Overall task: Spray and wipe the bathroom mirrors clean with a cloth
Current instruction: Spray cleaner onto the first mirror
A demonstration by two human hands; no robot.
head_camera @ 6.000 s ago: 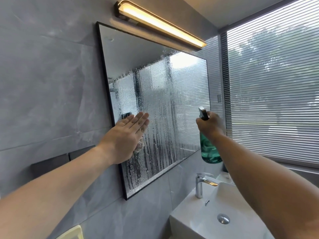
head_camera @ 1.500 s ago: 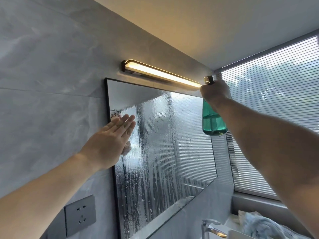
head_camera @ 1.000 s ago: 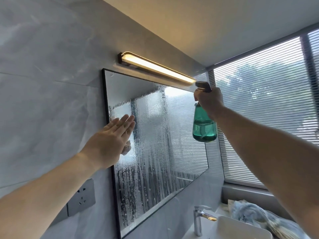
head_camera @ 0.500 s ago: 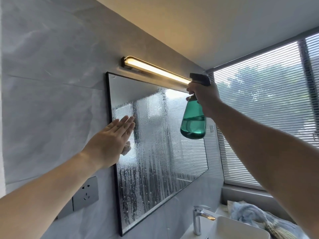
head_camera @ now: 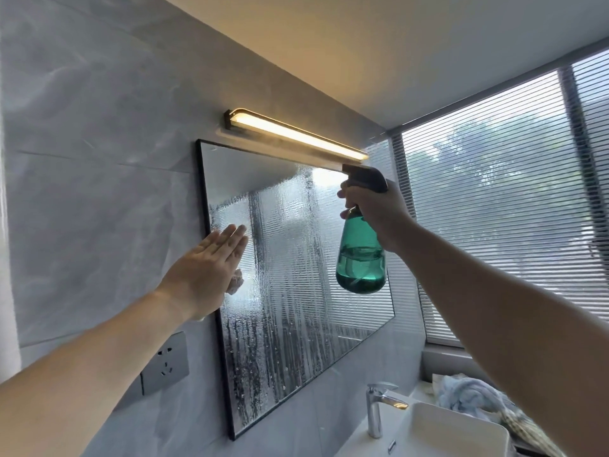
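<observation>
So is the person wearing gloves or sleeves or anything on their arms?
No. The left hand and right hand are bare, with no gloves. No rings show on the fingers in view. Neither wrist has a watch or bracelet. The left arm and right arm are bare as far as the picture reaches; no sleeve shows.

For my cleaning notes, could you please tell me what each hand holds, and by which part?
The right hand grips the spray bottle at its neck, below the trigger head. The left hand presses a cloth flat against the mirror.
</observation>
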